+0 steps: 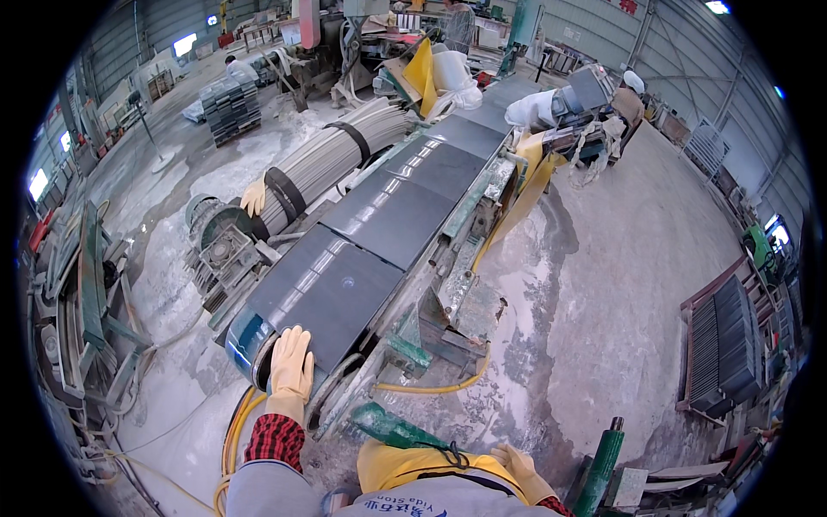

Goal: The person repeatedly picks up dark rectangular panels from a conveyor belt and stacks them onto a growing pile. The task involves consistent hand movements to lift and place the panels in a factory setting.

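My left hand [291, 364], in a cream rubber glove, lies flat with its fingers extended at the near end of the conveyor. Its fingertips touch or hover just over the corner of a dark polished stone slab [323, 289]; I cannot tell which. Beside the hand, the blue conveyor belt [248, 334] curves around the end roller. A second dark slab [405, 211] lies just beyond the first. My right hand [517, 467], gloved alike, is low by my yellow apron [401, 470]. Its fingers look loosely extended and hold nothing visible.
Left of the conveyor are a motor [226, 246] and a strapped bundle of pale strips [336, 159], with a loose glove [253, 197] on it. A green post [600, 470] rises at lower right. Stacked dark slabs [728, 345] stand right. A person [627, 103] works at the far right.
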A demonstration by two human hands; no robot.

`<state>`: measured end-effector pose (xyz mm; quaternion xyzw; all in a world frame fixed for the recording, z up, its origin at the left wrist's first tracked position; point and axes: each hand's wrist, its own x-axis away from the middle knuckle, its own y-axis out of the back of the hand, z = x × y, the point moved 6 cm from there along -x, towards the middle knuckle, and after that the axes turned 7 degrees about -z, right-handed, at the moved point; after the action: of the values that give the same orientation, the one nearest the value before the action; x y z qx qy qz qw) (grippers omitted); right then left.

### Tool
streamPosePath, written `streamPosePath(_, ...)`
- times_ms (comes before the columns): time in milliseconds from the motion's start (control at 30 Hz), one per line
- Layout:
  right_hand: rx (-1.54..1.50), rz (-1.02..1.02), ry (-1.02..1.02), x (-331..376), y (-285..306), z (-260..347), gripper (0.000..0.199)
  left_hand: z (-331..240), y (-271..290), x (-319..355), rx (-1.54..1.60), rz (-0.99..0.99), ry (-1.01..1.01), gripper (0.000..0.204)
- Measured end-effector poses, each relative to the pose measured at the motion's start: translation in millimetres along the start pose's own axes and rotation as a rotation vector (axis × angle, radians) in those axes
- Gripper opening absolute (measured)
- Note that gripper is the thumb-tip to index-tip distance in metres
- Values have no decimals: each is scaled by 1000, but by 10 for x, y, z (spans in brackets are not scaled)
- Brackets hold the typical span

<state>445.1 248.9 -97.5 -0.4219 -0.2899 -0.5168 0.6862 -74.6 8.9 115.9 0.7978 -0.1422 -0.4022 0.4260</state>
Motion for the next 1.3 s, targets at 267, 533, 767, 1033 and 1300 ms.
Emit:
streamPosePath(267, 52, -82, 23, -7, 58, -11, 29, 1, 38, 34, 3, 17, 7, 40)
streamPosePath(533, 33, -71, 25, -17, 54, -15, 27, 54, 31, 99, 1, 20, 13, 40)
streamPosePath(767, 110, -96, 44, 27, 41, -49, 30, 45, 53, 104, -9, 21, -5, 41)
streamPosePath(1033, 55, -203, 159, 149, -25, -47, 31, 792, -287, 457, 605, -139, 946, 65)
streamPosePath(1300, -103, -265, 230, 221, -13, -105, 35, 488, -87, -73, 703, -138, 1263, 76)
